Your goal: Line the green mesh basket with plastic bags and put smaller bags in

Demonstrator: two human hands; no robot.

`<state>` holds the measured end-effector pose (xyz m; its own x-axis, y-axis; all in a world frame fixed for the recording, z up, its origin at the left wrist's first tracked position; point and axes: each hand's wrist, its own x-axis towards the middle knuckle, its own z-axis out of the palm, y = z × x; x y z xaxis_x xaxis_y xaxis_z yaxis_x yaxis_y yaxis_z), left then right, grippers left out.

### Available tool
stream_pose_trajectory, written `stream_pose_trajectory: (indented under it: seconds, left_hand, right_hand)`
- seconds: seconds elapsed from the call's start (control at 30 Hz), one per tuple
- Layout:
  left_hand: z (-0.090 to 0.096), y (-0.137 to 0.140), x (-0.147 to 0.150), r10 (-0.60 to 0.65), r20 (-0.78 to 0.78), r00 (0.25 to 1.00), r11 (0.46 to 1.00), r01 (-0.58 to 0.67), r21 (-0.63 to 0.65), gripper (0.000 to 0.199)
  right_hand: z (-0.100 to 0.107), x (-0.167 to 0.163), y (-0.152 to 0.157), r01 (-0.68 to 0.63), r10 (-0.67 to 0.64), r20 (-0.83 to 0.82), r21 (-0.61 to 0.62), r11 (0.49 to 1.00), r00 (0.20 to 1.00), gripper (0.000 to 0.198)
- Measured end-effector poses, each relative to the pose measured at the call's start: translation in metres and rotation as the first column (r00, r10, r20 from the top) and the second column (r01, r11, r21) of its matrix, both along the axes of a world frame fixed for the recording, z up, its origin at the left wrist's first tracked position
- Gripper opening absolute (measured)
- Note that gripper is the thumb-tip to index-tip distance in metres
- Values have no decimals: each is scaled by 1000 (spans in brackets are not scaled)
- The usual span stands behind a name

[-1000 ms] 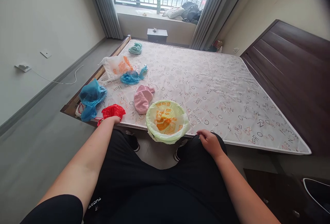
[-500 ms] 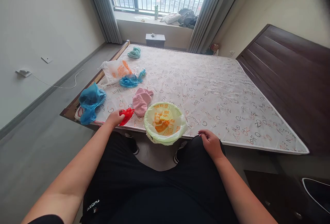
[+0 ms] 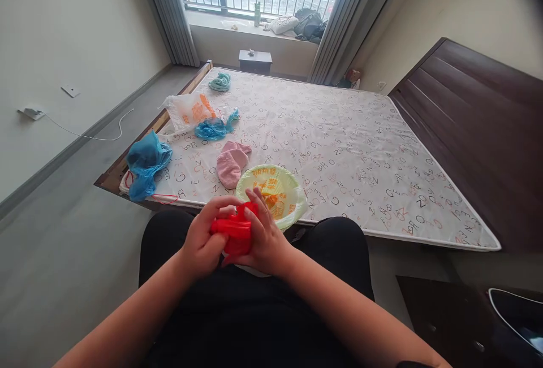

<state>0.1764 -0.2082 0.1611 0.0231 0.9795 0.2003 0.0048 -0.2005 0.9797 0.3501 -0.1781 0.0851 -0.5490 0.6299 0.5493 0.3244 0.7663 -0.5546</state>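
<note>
Red bag (image 3: 238, 237) now over lap (image 3: 250, 300), in grip of left hand (image 3: 202, 238) and right hand (image 3: 268, 247)

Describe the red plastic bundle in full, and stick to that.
The red plastic bundle is bright red and glossy, and looks like thin, soft film, perhaps a bag. It is gathered into a compact, creased wad, with a folded band across its upper part and a loose tip low down. The left-hand grip and right-hand grip touch it from both sides, hiding parts. It sits before the near left edge of the lined bin; any knot cannot be made out.
</note>
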Motion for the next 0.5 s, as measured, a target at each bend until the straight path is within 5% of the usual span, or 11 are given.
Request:
stream_pose_trajectory:
  seconds: [0.1, 0.17, 0.3, 0.37, 0.43, 0.5]
  left_hand:
    - [-3, 5, 11, 170, 358, 918, 985, -142, -102, 39]
    - [-5, 8, 9, 229, 409, 884, 973, -192, -128, 38]
    - [-10, 9, -3, 301, 28, 953, 946, -295, -133, 44]
    - [-15, 9, -6, 363, -232, 903, 924, -381, -40, 56]
    - [-20, 10, -3, 403, -338, 851, 914, -391, 105, 63]
    - [-28, 9, 5, 320, -336, 886, 945, -276, 175, 62]
  right_hand:
    - [-12, -19, -2, -60, 58, -26, -81, 995, 998, 112]
    - [-15, -25, -1, -72, 69, -27, -147, 987, 997, 104]
    - [-3, -18, 9, -42, 40, -13, -257, 965, 999, 56]
    - [7, -9, 15, 24, -23, 6, -285, 958, 1000, 24]
    - [16, -2, 18, 77, -73, 24, -320, 944, 997, 17]
    - [21, -1, 18, 73, -80, -2, -380, 922, 997, 22]
